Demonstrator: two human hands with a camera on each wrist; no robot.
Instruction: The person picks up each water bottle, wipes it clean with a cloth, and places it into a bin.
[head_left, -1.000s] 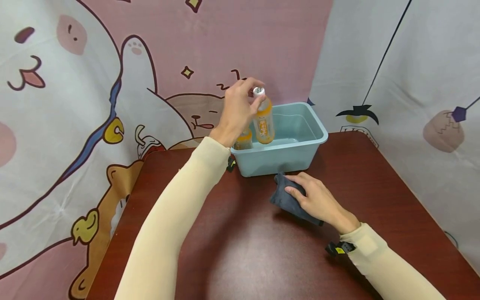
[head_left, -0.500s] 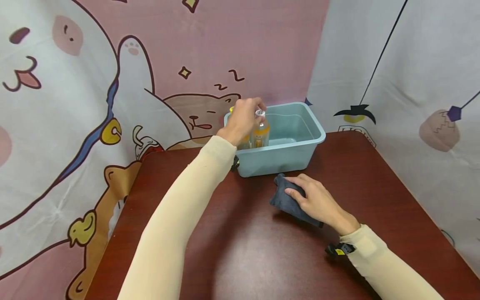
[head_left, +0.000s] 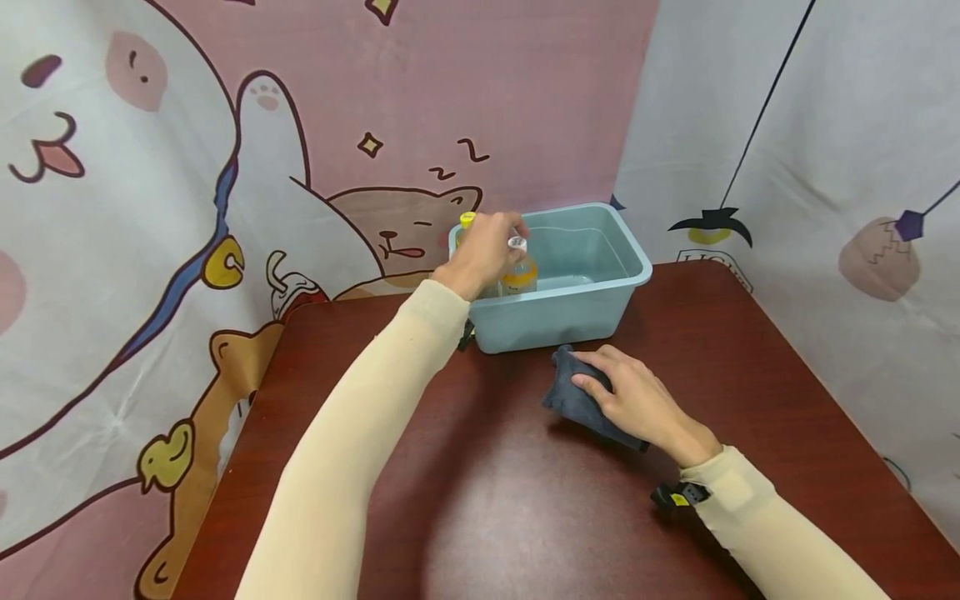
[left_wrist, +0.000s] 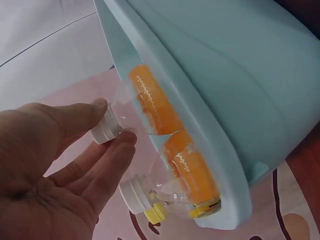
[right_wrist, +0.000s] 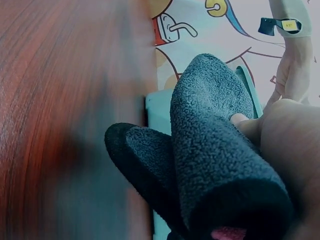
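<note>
A clear plastic bottle (head_left: 519, 277) with a white cap and an orange label stands in the light blue bin (head_left: 558, 321). My left hand (head_left: 483, 250) pinches its cap between thumb and fingers, as the left wrist view shows. Beside it in that view is a second white-capped bottle (left_wrist: 192, 170) with the same orange label. A yellow cap (head_left: 467, 218) shows behind my left hand at the bin's left end. In front of the bin, my right hand (head_left: 637, 400) grips a folded, fuzzy dark grey cloth (head_left: 576, 400) with black edging, low over the table.
The dark red-brown table (head_left: 465, 500) carries the bin near its far edge. A cartoon-printed curtain (head_left: 555, 100) hangs close behind the table and on both sides. A black strap (head_left: 681, 497) circles my right wrist.
My left hand has lowered the white-capped bottle from above the rim down into the left part of the bin. The right hand and the cloth stay in place.
</note>
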